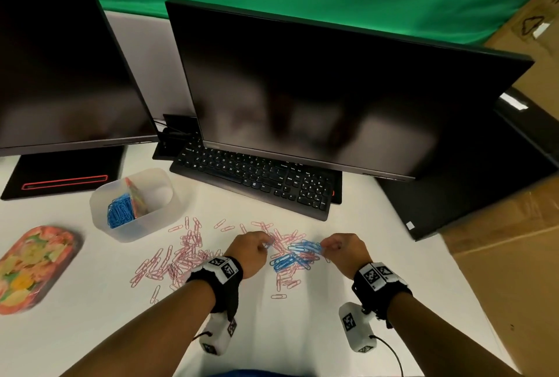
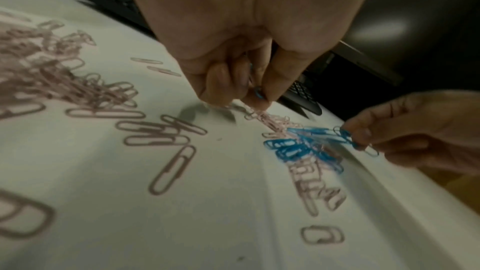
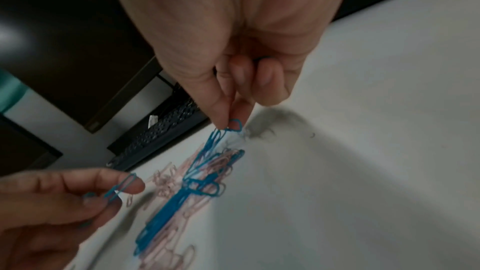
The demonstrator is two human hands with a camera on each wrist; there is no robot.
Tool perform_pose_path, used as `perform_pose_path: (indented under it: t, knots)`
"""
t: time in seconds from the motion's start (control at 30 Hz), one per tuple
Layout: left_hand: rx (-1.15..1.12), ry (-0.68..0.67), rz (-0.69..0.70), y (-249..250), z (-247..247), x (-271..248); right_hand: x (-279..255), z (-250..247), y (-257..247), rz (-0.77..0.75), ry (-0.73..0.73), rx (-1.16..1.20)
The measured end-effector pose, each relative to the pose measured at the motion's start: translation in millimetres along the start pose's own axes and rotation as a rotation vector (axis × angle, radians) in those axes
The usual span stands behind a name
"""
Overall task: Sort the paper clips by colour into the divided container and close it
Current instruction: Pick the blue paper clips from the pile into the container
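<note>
Looking down from the head view: left hand (image 1: 252, 251) and right hand (image 1: 343, 251) work over a white desk (image 1: 378, 240), both with fingers curled in a pinch. Blue paper clips (image 1: 298, 252) sit in a small cluster between the hands, mixed into pink paper clips (image 1: 181, 255) that spread leftward. The divided container (image 1: 136, 204) stands open, far left of the hands, near the keyboard (image 1: 257, 180); one compartment already holds blue clips, the next mixed colours, a third looks bare. Its lid (image 1: 33, 264) lies well apart at the desk's left edge.

Left wrist view: left hand (image 2: 239, 81) pinches a blue clip between thumb and fingertip; only the clip's end shows, so its direction is unclear. Pink clips on the desk point every way, no common axis.

Right wrist view: right hand (image 3: 233, 100) pinches one blue clip (image 3: 235, 125) by its rounded end, and more blue clips hang from it in a tangled string, long axes running roughly down and away toward the pile. The left hand's clip here lies slanted across its fingertips.

Handling, my read: thin wire, very light, springy, coated and a bit slick, flat on the desk so hard to get under. They hook each other readily. Best grip is a fingertip pinch on a loop end; a gentle shake should shed stray pink ones.
</note>
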State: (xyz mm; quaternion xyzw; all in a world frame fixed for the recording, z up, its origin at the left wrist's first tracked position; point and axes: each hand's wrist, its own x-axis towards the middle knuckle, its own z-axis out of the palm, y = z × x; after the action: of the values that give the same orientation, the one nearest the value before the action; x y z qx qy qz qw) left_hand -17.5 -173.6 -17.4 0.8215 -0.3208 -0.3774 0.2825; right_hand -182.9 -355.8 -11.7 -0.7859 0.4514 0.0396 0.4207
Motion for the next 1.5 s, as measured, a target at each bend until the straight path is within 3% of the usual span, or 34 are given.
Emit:
perform_pose_path:
  t: [0.1, 0.27, 0.43, 0.53, 0.67, 0.8, 0.93, 1.07, 1.23, 1.37, 1.5]
  knots:
    - [-0.152, -0.051, -0.103, 9, 0, 5, -1, -2, 2, 0.037, -0.049, 0.206]
    - [-0.57, -0.105, -0.269, 21, -4, 7, -4, -6, 1, 0.23, -0.125, 0.713]
    - [-0.729, -0.116, -0.299, 26, -7, 5, -5, -9, -8, 0.295, -0.185, 0.926]
    - [-0.813, -0.095, -0.309, 26, -12, 0, -7, -9, -25, 0.252, -0.236, 0.987]
    - [-0.931, -0.063, -0.306, 24, -30, -9, -8, 5, -64, 0.062, -0.269, 0.82]
    - [-1.058, 0.045, -0.297, 16, -60, -25, -8, 35, -119, -0.137, -0.367, 0.419]
    - [-1.179, 0.262, -0.321, -11, -109, -44, -9, 71, -188, -0.381, -0.507, -0.142]
    - [-1.184, 0.532, -0.378, -44, -165, -65, -10, 110, -266, -0.522, -0.543, -0.407]
    - [-1.092, 0.667, -0.429, -75, -216, -70, -14, 166, -336, -0.587, -0.564, -0.573]
    - [-1.039, 0.646, -0.467, -93, -231, -61, -9, 201, -356, -0.564, -0.515, -0.695]
    - [-0.94, 0.614, -0.51, -104, -237, -58, -2, 219, -365, -0.496, -0.423, -0.643]
